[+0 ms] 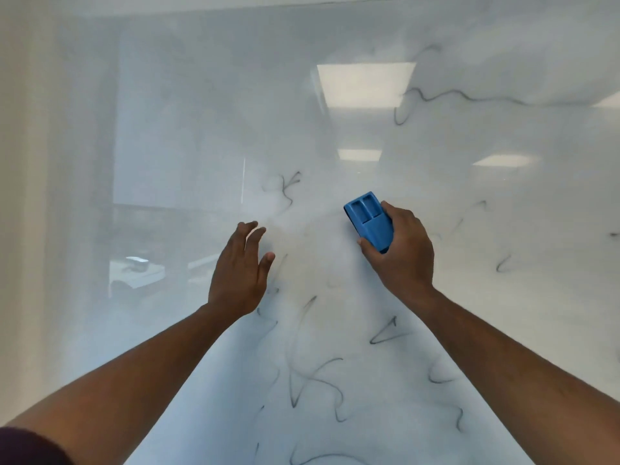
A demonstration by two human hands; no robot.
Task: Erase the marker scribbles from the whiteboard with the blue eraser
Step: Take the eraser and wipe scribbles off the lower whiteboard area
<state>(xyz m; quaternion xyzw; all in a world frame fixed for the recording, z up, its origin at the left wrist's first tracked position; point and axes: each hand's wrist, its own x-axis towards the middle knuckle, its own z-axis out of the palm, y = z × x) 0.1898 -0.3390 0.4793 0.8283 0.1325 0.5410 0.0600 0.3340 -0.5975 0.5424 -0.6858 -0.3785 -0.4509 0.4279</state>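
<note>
Head view, items as seen:

1. Whiteboard (188,105): fills nearly the whole view in front of me; glossy, with ceiling lights (364,83) mirrored in its upper middle and a pale wall strip (20,196) beyond its left edge.

2. Blue eraser (369,220): near the middle of the board, slightly right of centre, tilted with its top end leaning left. Its moulded back with two recessed slots faces me. The wiping face is turned toward the board; whether it presses on the surface I cannot tell.

3. My right hand (401,253): wrapped around the eraser's lower end, thumb on its left side, fingers curled over the right side.

4. My left hand (240,273): just left of centre, holding nothing, fingers straight and loosely spread, raised toward the board. Contact with the board is unclear.

5. Marker scribbles (318,387): black loops and zigzags, thickest toward the board's bottom edge between my forearms; a long wavy line near the upper right; a small squiggle above my left hand; scattered short strokes toward the right edge. The patch between my two hands looks smudged and pale.

6. Dark sleeve (23,448): bottom left corner, on my left arm.
</note>
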